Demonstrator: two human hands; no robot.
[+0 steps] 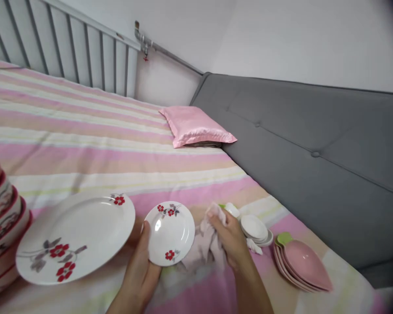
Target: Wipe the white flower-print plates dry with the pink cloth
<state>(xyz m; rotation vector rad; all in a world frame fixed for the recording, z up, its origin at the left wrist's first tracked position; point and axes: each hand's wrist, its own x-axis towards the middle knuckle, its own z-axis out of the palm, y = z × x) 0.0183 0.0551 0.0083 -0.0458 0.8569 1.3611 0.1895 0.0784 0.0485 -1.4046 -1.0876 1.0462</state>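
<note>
My left hand (142, 266) grips a small round white plate (170, 229) by its left edge, thumb on the rim. Red flowers and grey leaves decorate the plate, and its face is tilted toward me. Bunched in my right hand (232, 240) is a pale pinkish cloth (205, 242), which hangs down just right of the plate. A large oval platter (81, 226) with the same flower pattern lies left of my left hand. Beyond my right hand sit small white dishes (254, 226), partly stacked.
Patterned bowls (6, 222) with red rims stand stacked at the left edge. Pink leaf-shaped dishes (306, 264) are piled at right. A pink pillow (196, 124) lies on the striped bedsheet (94, 161), by the grey padded headboard (298, 131). A radiator (78, 48) lines the wall.
</note>
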